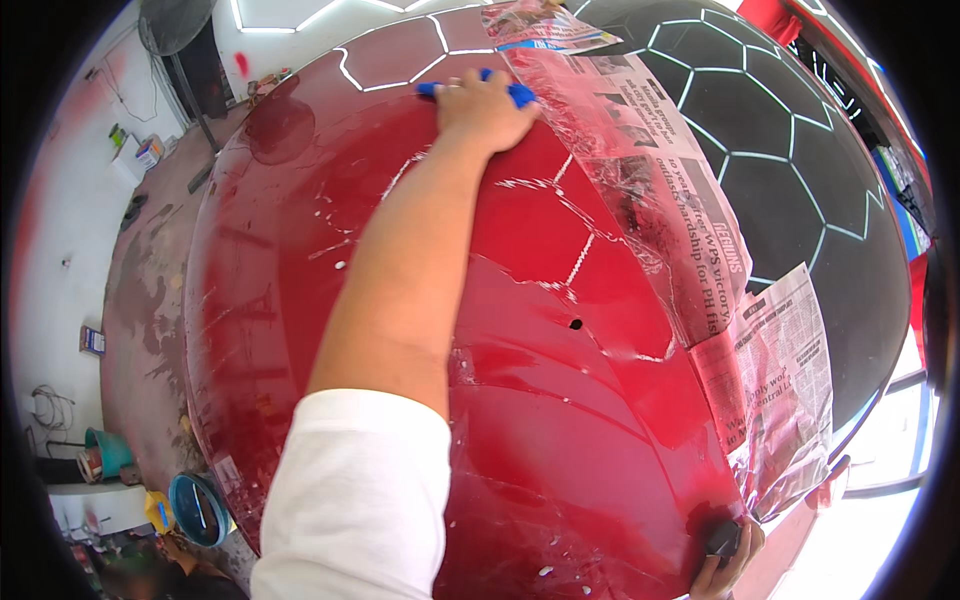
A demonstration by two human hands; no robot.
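Note:
A glossy red car panel (540,400) with a small dark hole fills the middle of the view. My left arm, in a white sleeve, reaches far across it. At its far part my left hand (485,112) presses down on a blue cloth (522,95), which shows around the fingers. Low at the right, by the panel's near edge, my right hand (738,562) is closed around a small black block (722,540); only its fingers show. Newspaper sheets (690,200) under clear film run along the panel's right side, spotted with red.
Beyond the newspaper lies a dark, shiny surface (770,120) reflecting hexagonal lights. To the left, a dark bucket (200,508), a yellow container (158,511) and a teal pail (112,452) stand on the stained floor (150,300). A fan (175,25) stands at the far left.

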